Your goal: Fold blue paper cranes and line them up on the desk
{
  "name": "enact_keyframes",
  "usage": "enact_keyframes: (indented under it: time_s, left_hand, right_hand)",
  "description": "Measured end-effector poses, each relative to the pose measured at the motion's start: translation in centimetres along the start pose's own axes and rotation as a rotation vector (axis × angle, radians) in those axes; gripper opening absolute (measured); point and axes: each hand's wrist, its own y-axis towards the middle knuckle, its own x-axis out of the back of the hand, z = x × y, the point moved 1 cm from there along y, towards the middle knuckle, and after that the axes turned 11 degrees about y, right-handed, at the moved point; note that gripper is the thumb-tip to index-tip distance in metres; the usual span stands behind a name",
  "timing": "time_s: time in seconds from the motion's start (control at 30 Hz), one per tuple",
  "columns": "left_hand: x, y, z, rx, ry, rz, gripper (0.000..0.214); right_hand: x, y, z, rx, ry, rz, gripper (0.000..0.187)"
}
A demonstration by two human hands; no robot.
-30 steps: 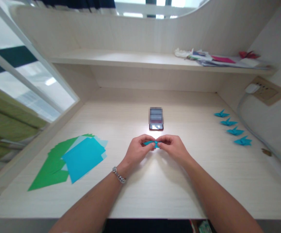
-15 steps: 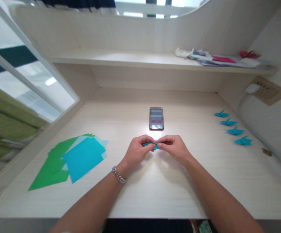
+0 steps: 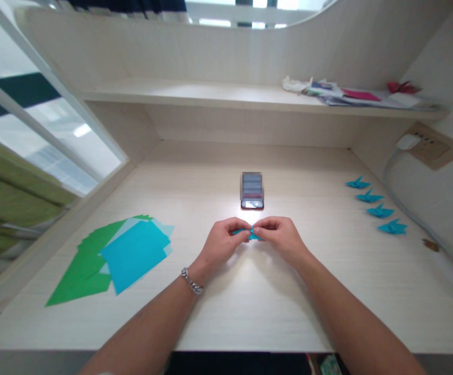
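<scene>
Between my two hands, over the middle of the desk, is a small piece of folded blue paper. My left hand pinches its left part between thumb and fingers, and a bracelet circles that wrist. From the other side my right hand grips the paper, with the thumb and index finger close to the left fingertips. Most of the folds are hidden behind my fingers. Just beyond my hands a phone lies flat, its screen blurred out.
Several folded blue paper cranes stand in a row on the right. To the left, blue paper sheets overlap green sheets. A cable runs from the wall socket down the right side. Papers lie on the shelf above.
My right thumb and fingers have shifted slightly on the folded paper, and a little more blue shows beneath them. My left hand has hardly moved.
</scene>
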Motion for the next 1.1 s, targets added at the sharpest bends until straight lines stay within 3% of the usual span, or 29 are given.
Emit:
enact_keyframes:
  time_s: [0.27, 0.53, 0.83, 1.1]
  left_hand:
    - [0.05, -0.01, -0.04, 0.003, -0.017, 0.035, 0.008]
    - [0.0, 0.03, 0.11, -0.031, 0.031, 0.034, 0.009]
    - [-0.02, -0.05, 0.22, -0.02, 0.015, 0.047, 0.009]
    - [-0.24, -0.08, 0.13, 0.026, -0.153, 0.076, 0.012]
  right_hand:
    - [0.08, 0.07, -0.46, -0.009, 0.091, -0.032, 0.019]
    - [-0.39, -0.07, 0.03, -0.131, 0.233, -0.097, 0.023]
    - [-0.09, 0.14, -0.54, -0.052, 0.145, -0.093, 0.024]
    - [0.13, 0.16, -0.68, 0.002, 0.051, -0.114, 0.02]
